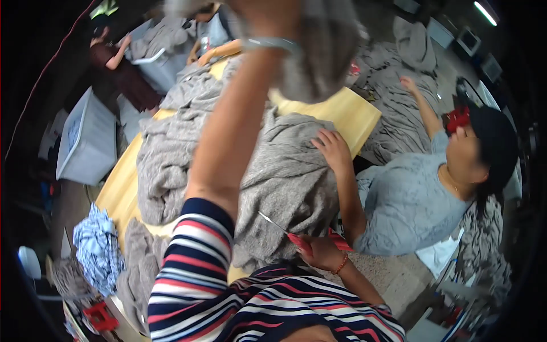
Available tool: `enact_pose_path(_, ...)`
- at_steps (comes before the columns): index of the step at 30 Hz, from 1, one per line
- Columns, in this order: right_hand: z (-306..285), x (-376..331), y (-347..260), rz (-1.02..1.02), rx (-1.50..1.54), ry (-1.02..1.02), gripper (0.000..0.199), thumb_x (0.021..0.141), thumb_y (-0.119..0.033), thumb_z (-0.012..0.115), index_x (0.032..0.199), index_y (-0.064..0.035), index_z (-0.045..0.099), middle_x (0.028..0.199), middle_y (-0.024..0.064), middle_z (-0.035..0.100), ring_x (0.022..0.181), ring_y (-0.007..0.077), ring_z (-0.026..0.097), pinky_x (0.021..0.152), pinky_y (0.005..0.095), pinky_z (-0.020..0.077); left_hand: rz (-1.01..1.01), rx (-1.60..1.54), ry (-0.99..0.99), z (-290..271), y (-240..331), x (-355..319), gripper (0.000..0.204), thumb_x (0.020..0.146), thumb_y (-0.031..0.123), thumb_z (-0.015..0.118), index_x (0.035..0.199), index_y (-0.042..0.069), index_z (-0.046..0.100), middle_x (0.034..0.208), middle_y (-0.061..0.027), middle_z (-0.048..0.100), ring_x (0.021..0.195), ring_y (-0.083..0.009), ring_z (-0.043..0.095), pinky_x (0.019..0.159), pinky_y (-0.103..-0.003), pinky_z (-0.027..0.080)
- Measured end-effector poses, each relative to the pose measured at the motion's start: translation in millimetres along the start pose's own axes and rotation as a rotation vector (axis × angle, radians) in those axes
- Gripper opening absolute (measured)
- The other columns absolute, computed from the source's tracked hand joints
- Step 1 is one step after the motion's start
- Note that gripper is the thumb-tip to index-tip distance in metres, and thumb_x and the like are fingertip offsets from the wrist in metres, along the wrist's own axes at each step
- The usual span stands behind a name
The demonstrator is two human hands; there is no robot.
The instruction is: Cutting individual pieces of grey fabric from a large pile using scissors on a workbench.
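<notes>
The raised left hand (268, 17) has its fingers closed on a bunched grey knitted cloth (322, 48) held high above the pale wooden counter (353, 111), while the right hand (319, 251), low by the counter's near edge, grips red-handled scissors (299, 238).

This looks like a garment workshop. Heaps of grey knit cloth (285, 171) cover a long wooden counter (353, 111), and more grey cloth (399, 108) lies piled on the floor beyond it. Several people work around the counter, a white plastic bin (85, 139) stands beside it, and red-handled scissors (296, 236) are in use.
</notes>
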State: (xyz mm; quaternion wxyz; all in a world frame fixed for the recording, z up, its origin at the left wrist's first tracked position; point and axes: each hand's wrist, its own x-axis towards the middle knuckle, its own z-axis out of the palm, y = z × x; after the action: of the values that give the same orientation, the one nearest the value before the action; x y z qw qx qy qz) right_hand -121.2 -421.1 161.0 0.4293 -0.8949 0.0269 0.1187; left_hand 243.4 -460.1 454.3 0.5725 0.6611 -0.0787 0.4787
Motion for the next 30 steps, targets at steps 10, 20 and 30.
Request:
enact_pose_path(10, -36, 3, -6, 0.133, 0.065, -0.076, 0.037, 0.09, -0.024, 0.063, 0.124, -0.0114, 0.059, 0.1, 0.0191, 0.069, 0.094, 0.0374, 0.067, 0.081, 0.0432, 0.0529, -0.542, 0.036, -1.283, -72, -252, -238, 0.025, 0.076, 0.021, 0.069, 0.088, -0.001, 0.071, 0.074, -0.0147, 0.07, 0.071, -0.0261, 0.068, 0.07, -0.036, 0.054)
enact_pose_path(20, -44, 33, 2, 0.062, 0.044, -0.047, 0.036, 0.086, -0.023, 0.069, 0.118, -0.0067, 0.064, 0.096, 0.0173, 0.07, 0.086, 0.0346, 0.069, 0.075, 0.0389, 0.0547, -0.137, 0.533, -1.126, -96, -409, -164, 0.053, 0.075, 0.024, 0.075, 0.125, 0.014, 0.06, 0.134, -0.0167, 0.056, 0.122, -0.0343, 0.053, 0.095, -0.044, 0.048)
enact_pose_path(30, -38, 42, 5, 0.17, 0.122, -0.107, 0.034, 0.086, -0.021, 0.069, 0.117, -0.008, 0.065, 0.103, 0.0157, 0.07, 0.092, 0.033, 0.068, 0.08, 0.0381, 0.0544, -0.035, 0.785, -1.521, -35, -475, -190, 0.108, 0.068, 0.019, 0.08, 0.154, 0.032, 0.015, 0.158, -0.009, 0.021, 0.139, -0.0374, 0.032, 0.1, -0.061, 0.04)
